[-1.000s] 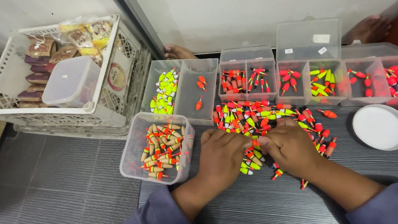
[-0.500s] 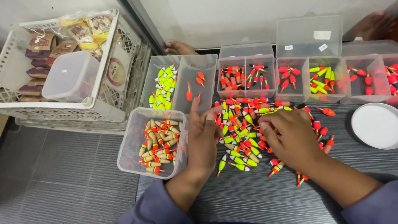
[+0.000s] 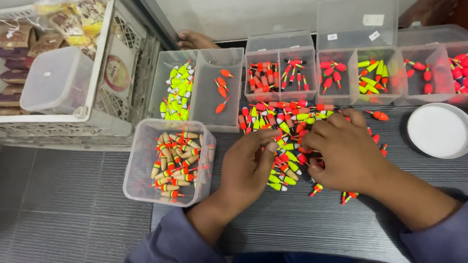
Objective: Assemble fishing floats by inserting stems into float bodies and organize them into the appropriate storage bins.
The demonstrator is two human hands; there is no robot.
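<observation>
A heap of small fishing floats [image 3: 285,126], red, orange and yellow-green, lies on a dark wooden table [image 3: 353,223]. My left hand [image 3: 247,166] rests at the heap's left edge, fingertips pinching at a float. My right hand [image 3: 345,148] lies over the heap's right side, fingers curled among the floats. A clear tub [image 3: 168,162] of tan and orange floats stands just left of my left hand. Whether either hand has a float in its grip is hidden by the fingers.
Clear compartment boxes hold sorted floats: yellow-green [image 3: 176,92], orange [image 3: 221,91], red [image 3: 280,72], mixed [image 3: 371,77], red [image 3: 462,67]. A white round lid [image 3: 441,131] lies at right. A white crate [image 3: 45,67] of packets stands at left. Someone's foot [image 3: 194,40] shows beyond the boxes.
My left hand has drawn back from the orange-float box to the heap's left edge. My right hand has stayed on the heap, shifting slightly.
</observation>
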